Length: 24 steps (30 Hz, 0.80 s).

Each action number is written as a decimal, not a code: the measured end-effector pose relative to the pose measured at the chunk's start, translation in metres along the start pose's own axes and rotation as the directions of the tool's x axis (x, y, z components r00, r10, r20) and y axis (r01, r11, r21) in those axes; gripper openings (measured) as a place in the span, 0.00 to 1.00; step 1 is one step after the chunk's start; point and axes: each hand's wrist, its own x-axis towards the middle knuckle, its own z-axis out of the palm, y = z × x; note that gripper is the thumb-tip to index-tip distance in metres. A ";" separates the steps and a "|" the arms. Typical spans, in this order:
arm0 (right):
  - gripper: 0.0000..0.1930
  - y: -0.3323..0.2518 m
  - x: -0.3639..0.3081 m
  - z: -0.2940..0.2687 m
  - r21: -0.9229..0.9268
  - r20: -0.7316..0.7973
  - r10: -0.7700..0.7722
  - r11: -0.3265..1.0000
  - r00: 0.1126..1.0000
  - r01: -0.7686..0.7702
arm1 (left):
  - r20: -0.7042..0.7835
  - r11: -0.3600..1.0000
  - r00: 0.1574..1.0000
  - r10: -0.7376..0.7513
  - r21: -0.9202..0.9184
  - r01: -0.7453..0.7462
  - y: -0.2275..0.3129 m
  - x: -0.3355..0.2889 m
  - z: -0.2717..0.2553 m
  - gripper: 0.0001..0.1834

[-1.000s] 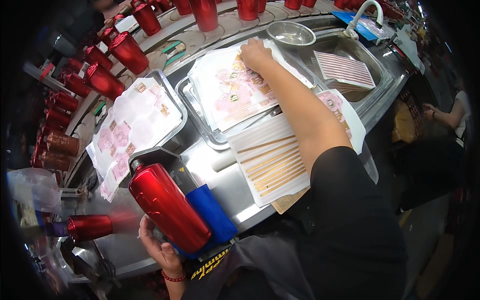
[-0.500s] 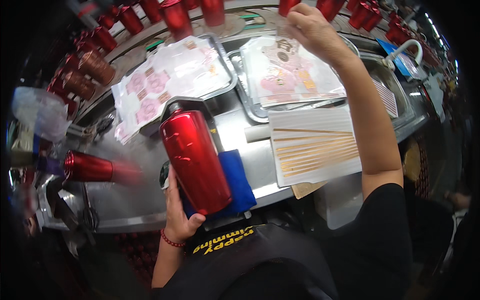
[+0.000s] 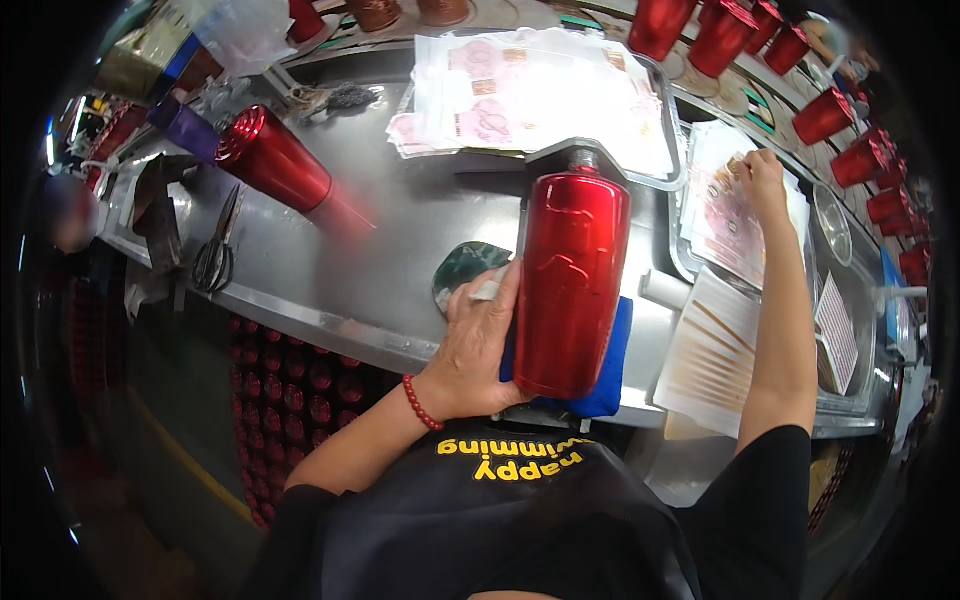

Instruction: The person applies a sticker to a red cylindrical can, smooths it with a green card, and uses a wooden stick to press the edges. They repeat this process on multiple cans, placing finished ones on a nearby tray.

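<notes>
A glossy red metal bottle stands slanted before me, its neck at a dark angular holder and its base over a folded blue cloth. My left hand, with a red bead bracelet, is against the bottle's left side. Its thumb lies by the base, and its other fingers curl at a green patterned pad with a white piece at the fingertips. At the right, my right hand pinches the edge of a gold-marked decal sheet over the stack of printed sheets.
White sheets with pink and gold prints overlap a metal tray. Gold strips lie on white paper at the right. Scissors, a red tumbler and a purple object are left. Red vessels line the far conveyor.
The view has swung left, so the bench contents appear farther right. My left hand is still by the bottle, with more of the green pad showing. My right hand is still over the sheets.
</notes>
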 end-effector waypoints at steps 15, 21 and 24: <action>0.07 -0.220 -0.045 -0.284 0.283 -0.080 -0.556 0.783 0.827 0.554 | -0.154 0.987 0.978 0.139 0.105 -0.124 0.008 0.010 -0.009 0.61; 0.06 -0.243 -0.048 -0.310 0.623 -0.038 -0.624 0.596 0.780 0.507 | -0.134 0.987 0.981 0.142 0.098 -0.129 0.004 0.007 -0.005 0.61; 0.08 -0.269 -0.045 -0.273 0.688 -0.045 -0.638 0.538 0.769 0.487 | -0.042 1.000 0.999 0.023 -0.018 -0.024 0.005 -0.005 -0.018 0.60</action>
